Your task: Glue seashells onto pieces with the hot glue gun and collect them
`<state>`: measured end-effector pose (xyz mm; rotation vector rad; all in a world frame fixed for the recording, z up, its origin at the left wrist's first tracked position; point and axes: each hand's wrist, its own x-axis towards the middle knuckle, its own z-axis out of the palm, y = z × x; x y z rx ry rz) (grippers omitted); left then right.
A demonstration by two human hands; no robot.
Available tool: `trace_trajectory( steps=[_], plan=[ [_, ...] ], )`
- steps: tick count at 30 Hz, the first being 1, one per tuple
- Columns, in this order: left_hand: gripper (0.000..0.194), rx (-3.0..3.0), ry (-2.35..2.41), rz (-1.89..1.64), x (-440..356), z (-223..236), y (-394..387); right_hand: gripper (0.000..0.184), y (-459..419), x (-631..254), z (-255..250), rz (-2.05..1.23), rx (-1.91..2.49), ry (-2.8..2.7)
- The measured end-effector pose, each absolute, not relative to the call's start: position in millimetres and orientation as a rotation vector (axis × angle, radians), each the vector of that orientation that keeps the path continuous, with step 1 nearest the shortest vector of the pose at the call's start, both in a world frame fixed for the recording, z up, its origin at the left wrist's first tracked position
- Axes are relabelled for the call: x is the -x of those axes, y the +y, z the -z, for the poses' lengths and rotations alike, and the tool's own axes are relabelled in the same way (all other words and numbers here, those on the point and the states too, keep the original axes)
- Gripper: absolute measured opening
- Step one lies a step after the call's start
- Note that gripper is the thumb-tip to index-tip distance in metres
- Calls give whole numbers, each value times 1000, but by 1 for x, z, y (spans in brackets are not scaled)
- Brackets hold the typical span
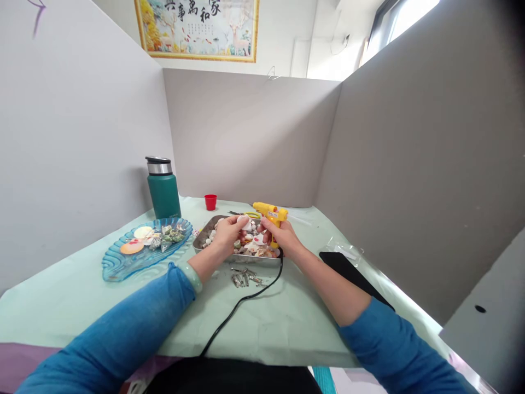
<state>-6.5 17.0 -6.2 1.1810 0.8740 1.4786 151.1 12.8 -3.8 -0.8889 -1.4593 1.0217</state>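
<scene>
Grey panels (250,131) enclose a pale-green table (307,323), a framed picture (200,41) beyond. At a metal tray (256,261), the left hand (226,235) pinches a white piece (245,222); the right hand (286,238) grips a yellow glue gun (268,210).

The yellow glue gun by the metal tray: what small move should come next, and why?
Probably tip the nozzle of the yellow glue gun down toward the white piece. The left hand pinches that piece over the metal tray, and the right hand holds the gun with its nozzle close above. Whether glue is already on it is too small to tell.
</scene>
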Motion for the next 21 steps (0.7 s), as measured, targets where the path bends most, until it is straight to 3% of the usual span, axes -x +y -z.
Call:
trace_trajectory(
  steps=[21],
  plan=[
    [32, -1250, 882, -1620, 7, 7, 16, 37, 0, -159, 1, -1004, 806, -1741]
  ],
)
